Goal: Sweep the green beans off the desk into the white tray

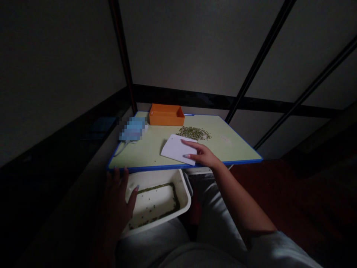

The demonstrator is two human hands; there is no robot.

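Observation:
My right hand (205,153) grips a thin white sheet or card (175,149) at its right end, thumb and fingers along the near and far sides. The card lies against the tabletop, its far edge by a loose pile of small green beans or seeds (194,132). In shadow, my left hand (119,197) holds the left side of a white plastic tub (184,190), thumb over the inside and fingers stretched up toward the table's edge. More green grains line the tub's bottom edges, with a few scattered across its floor.
The pale green table (234,147) has a blue rim. An orange open box (166,118) stands at its back left, beside a blurred-out blue item (134,129). Pale residue (225,139) lies right of the pile. Panelled walls rise behind and at left.

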